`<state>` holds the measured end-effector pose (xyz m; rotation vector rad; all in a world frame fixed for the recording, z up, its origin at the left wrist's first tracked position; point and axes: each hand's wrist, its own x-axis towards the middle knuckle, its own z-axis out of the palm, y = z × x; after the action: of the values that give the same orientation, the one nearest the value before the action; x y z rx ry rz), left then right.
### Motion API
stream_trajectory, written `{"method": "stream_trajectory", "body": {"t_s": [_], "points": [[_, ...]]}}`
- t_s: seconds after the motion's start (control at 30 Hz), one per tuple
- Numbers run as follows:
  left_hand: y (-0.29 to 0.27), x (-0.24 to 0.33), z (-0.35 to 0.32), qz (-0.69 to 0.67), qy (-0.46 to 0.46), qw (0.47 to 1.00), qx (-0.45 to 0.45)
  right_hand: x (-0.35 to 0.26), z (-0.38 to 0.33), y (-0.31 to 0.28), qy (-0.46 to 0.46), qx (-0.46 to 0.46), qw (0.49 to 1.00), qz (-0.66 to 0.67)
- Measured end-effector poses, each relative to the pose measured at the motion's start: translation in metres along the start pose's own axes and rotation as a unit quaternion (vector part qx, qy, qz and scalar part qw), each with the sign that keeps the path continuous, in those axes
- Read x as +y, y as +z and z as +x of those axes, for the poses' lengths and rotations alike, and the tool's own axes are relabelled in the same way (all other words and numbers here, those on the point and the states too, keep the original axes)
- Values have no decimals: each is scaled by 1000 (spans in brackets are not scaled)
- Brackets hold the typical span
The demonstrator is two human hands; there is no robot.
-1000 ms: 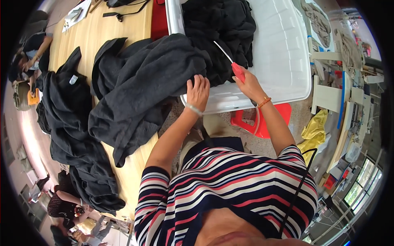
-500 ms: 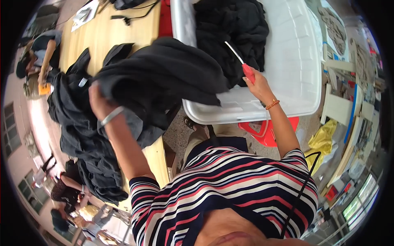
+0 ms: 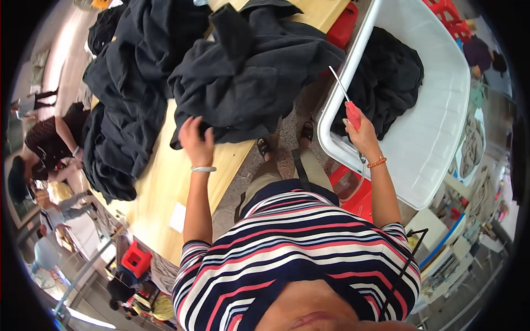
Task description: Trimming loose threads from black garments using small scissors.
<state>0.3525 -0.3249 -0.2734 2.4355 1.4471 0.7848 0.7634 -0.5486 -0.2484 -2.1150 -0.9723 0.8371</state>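
A black garment [image 3: 243,88] lies spread and rumpled on the wooden table in front of me, a sleeve folded over its top. My left hand [image 3: 197,140] is at its near edge, fingers apart and thumb out, not gripping the cloth; whether the fingertips touch it I cannot tell. In my right hand [image 3: 361,131] is a red-handled tool [image 3: 353,115] with a thin metal shaft pointing up and away. I hold it above the near left rim of a white plastic tub [image 3: 428,138]. More black garments [image 3: 386,77] lie heaped in that tub.
Another pile of black garments [image 3: 130,83] runs along the left of the wooden table [image 3: 149,204]. A white paper slip [image 3: 177,217] lies near the table's edge. Red stools [image 3: 356,190] stand below and beyond the tub. Several people work at the left, one at far right.
The garment was raised and sweeping in my left hand; now it rests on the table and that hand is off it or barely at its edge. My right hand still holds the tool. The view has shifted.
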Motion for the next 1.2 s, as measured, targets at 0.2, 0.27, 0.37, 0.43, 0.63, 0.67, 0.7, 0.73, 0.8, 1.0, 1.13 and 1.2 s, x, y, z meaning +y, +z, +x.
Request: {"method": "stream_trajectory", "body": {"t_s": [0.2, 0.27, 0.37, 0.43, 0.63, 0.67, 0.7, 0.73, 0.8, 1.0, 1.13, 1.2], "points": [[39, 10, 26, 12, 197, 970, -141, -76, -24, 42, -78, -90, 989, -86], [60, -14, 39, 0, 165, 963, -212, -92, -36, 55, -79, -110, 985, -107], [95, -38, 56, -63, 177, 958, -216, -112, -52, 75, -32, -207, 956, -207], [106, -35, 61, -229, 41, 944, -236, -120, -59, 93, -48, -247, 943, -217], [111, -45, 54, -417, -191, 821, -341, -150, -65, 144, -63, -285, 935, -200], [109, -49, 45, -415, -133, 843, -316, -151, -64, 147, -61, -275, 938, -201], [108, -53, 38, -411, -75, 862, -287, -150, -62, 149, -61, -266, 940, -204], [95, -61, 42, -291, 109, 907, -283, -144, -62, 145, -43, -228, 952, -201], [48, -45, 38, -107, 187, 945, -246, -133, -67, 134, -37, -220, 953, -205], [26, -107, 24, 127, 224, 946, -199, -137, -94, 160, -94, -236, 950, -180], [61, -133, 33, -77, 117, 957, -252, -163, -93, 183, -89, -252, 951, -157], [69, -127, 35, -303, -65, 895, -322, -167, -93, 177, -83, -242, 956, -145]]}}
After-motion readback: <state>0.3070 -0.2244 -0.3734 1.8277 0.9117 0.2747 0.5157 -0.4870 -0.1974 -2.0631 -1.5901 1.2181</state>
